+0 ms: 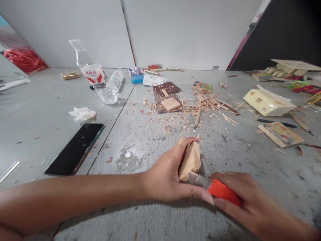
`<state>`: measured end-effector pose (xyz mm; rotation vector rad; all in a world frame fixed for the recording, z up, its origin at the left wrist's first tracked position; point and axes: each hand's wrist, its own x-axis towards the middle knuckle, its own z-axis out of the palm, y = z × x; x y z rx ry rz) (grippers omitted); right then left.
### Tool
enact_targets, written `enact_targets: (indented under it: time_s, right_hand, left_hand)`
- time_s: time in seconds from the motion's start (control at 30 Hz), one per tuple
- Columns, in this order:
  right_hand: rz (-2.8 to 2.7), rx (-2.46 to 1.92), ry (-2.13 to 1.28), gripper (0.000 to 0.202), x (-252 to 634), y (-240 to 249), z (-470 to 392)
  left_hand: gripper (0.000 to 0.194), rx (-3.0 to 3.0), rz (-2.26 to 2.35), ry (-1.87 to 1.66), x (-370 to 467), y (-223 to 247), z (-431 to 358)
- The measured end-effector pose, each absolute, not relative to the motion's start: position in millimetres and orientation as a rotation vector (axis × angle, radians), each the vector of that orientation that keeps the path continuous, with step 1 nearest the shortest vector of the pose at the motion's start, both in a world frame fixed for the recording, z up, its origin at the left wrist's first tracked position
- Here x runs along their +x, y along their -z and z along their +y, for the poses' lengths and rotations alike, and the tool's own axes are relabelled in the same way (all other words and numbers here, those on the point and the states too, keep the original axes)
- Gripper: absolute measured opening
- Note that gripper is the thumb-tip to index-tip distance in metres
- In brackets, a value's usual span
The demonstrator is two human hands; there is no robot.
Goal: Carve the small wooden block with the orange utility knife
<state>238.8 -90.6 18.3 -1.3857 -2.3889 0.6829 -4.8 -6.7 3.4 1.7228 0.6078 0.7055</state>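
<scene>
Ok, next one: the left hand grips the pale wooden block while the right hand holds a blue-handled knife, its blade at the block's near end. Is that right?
Not quite: the handle isn't blue. The head view shows the knife in the right hand is orange-red. The left hand does grip the pale wooden block, with the blade at its near end.

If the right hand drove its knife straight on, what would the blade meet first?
The wood block: the knife in the right hand points at its near end, perhaps touching, though depth is unclear. The left hand lies just beyond.
</scene>
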Motion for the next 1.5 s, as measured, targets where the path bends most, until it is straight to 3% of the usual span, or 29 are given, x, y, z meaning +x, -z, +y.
enact_targets:
  time_s: [0.4,1.5]
  right_hand:
    - [-2.369,-1.372,-0.688,0.027,236.8,-20.7,-87.9]
    - [-2.387,-1.444,-0.724,0.024,241.6,-18.3,-89.4]
  left_hand:
    - [0.111,1.696,0.561,-0.763,-2.8,-7.5,-5.7]
    - [0.109,1.768,0.639,-0.794,-3.4,-6.6,-7.3]
